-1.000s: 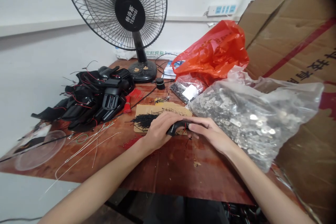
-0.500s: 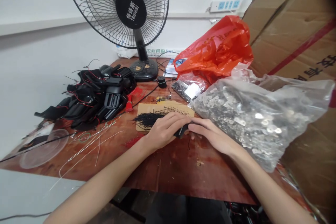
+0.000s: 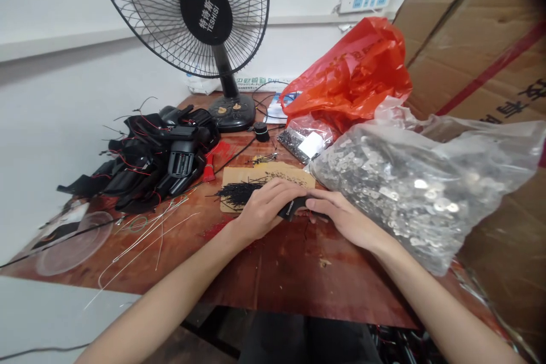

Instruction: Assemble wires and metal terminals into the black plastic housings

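Note:
Between my two hands is a black plastic housing (image 3: pixel 292 209) with small white lettering. My left hand (image 3: pixel 269 202) curls over its left and far side, fingers closed. From the right, my right hand (image 3: pixel 339 211) grips its other end, and a bit of red wire shows by those fingertips. My hands hide much of the housing. Just beyond my left hand, a bundle of short black wires (image 3: pixel 239 193) lies on a piece of tan cardboard (image 3: pixel 275 172).
Black housings with red wires (image 3: pixel 157 153) are heaped at left, near a standing fan (image 3: pixel 207 11). A clear bag of metal tabs (image 3: pixel 409 193) and a red plastic bag (image 3: pixel 354 74) fill the right. A clear round lid (image 3: pixel 74 244) and thin wires (image 3: pixel 140 233) lie front left.
The housing has tilted and shifted slightly left, showing more of its lettered face. The fingers of my right hand have moved a little, and the camera view has shifted slightly.

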`<move>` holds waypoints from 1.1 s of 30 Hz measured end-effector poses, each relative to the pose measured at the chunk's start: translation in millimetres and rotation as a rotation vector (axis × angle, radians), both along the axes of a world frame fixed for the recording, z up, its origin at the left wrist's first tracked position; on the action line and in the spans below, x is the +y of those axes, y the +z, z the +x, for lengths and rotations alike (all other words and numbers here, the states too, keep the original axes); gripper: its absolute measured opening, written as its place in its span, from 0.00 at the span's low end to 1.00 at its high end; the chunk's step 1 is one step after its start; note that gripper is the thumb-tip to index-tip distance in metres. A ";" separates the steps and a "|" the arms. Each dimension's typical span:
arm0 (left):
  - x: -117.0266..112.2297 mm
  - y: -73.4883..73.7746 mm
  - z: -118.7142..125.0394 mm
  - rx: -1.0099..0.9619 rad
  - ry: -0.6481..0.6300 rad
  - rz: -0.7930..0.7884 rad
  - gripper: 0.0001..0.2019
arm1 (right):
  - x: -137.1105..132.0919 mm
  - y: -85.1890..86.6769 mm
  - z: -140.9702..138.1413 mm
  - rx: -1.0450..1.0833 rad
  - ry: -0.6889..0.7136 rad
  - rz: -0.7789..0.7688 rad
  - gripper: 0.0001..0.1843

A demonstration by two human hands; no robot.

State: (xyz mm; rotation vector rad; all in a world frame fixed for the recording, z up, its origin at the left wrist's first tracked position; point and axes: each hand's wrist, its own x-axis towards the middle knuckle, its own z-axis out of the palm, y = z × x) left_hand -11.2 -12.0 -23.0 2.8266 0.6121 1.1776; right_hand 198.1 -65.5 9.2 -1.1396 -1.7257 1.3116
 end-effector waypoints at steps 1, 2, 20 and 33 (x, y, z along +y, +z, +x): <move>-0.3 0.8 0.9 -0.023 0.006 -0.048 0.21 | -0.3 -0.1 1.0 -0.002 -0.001 -0.042 0.21; -0.6 2.0 2.2 -0.055 0.024 -0.117 0.20 | -0.5 -0.4 2.2 0.009 -0.008 -0.096 0.23; 0.7 11.1 8.6 -0.460 -0.102 -1.372 0.36 | 10.6 -14.6 5.6 0.473 -0.278 -0.142 0.18; -12.5 15.8 22.6 -0.530 0.165 -1.013 0.43 | 7.0 -10.6 1.5 0.635 -0.192 -0.287 0.17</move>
